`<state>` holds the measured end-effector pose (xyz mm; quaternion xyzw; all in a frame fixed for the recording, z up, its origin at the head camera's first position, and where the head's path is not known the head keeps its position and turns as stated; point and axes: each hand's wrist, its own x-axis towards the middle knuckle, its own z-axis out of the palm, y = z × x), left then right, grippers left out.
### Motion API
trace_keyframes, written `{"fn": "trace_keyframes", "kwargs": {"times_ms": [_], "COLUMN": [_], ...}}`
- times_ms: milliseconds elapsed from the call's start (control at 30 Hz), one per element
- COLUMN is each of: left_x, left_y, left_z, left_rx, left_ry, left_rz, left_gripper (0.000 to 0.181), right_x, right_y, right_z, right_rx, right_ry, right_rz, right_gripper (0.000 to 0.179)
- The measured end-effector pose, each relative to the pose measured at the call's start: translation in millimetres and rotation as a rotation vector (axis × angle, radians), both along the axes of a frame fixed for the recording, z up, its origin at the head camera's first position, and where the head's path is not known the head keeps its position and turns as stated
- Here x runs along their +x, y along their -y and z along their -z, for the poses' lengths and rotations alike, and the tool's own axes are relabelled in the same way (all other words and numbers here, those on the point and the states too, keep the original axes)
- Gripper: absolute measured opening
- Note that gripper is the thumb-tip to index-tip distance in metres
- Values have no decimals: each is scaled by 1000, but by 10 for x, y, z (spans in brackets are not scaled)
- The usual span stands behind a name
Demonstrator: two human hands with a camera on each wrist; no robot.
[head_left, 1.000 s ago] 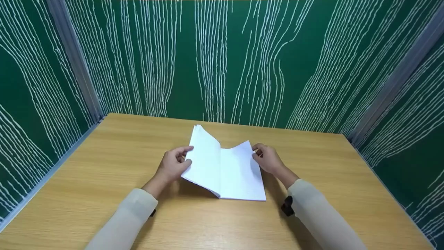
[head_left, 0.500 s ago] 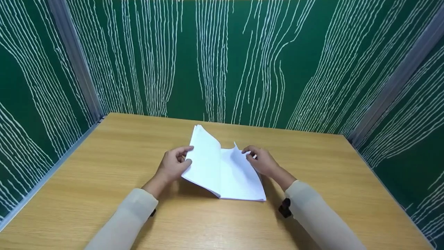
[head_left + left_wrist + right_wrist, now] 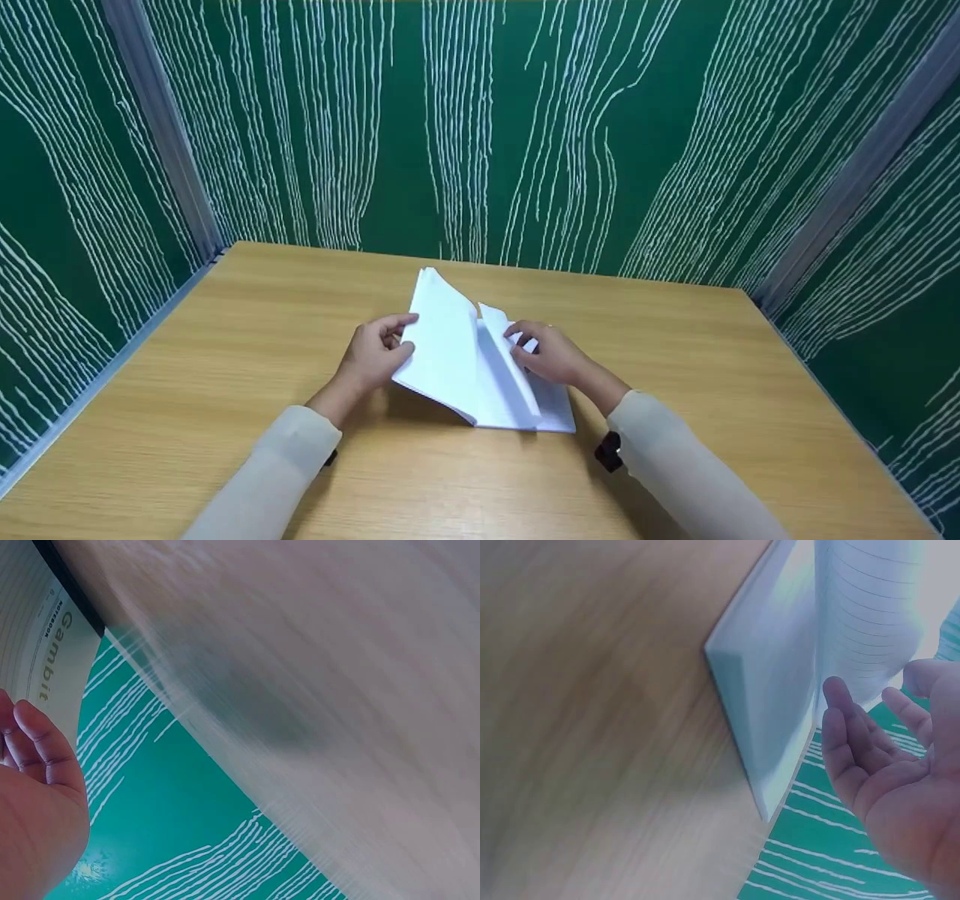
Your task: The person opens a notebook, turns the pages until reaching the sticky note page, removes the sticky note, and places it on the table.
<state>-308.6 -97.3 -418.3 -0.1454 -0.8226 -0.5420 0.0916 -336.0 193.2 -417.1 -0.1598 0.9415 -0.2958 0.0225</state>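
An open notebook [image 3: 442, 349] with white pages lies on the wooden table, its left half raised at a slant. My left hand [image 3: 373, 352] grips the outer edge of that raised half, thumb on the page side. In the left wrist view the cover [image 3: 56, 652] reads "Gambit NOTEBOOK", with the left hand's curled fingers [image 3: 52, 742] beside it. My right hand [image 3: 553, 356] pinches the edge of a single page [image 3: 511, 367], which stands up curved over the right half. Ruled lines show on the lifted page [image 3: 874, 607] in the right wrist view.
The wooden table [image 3: 247, 322] reaches back to a green wall [image 3: 405, 150] with wavy white lines. Grey posts [image 3: 161, 135] stand at both back corners. A dark wrist device [image 3: 609, 451] sits under the right sleeve.
My right hand has moved left, bringing the page edge from the notebook's right side up and toward the middle. The left hand has held the raised half in place.
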Motion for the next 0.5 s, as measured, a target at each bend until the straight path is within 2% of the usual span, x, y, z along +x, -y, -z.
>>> {"fn": "trace_keyframes", "kwargs": {"times_ms": [300, 400, 500], "left_x": [9, 43, 124], "left_y": [1, 0, -6], "left_z": [-3, -57, -160], "left_rx": [-9, -2, 6], "left_ry": [31, 50, 63], "left_rz": [-5, 1, 16], "left_gripper": [36, 36, 36], "right_x": [84, 116, 145], "right_y": [140, 209, 283], "right_z": [-30, -52, -71], "right_rx": [44, 49, 54], "right_ry": [-4, -5, -11], "right_rz": [-101, -145, -191], "right_gripper": [29, 30, 31]}}
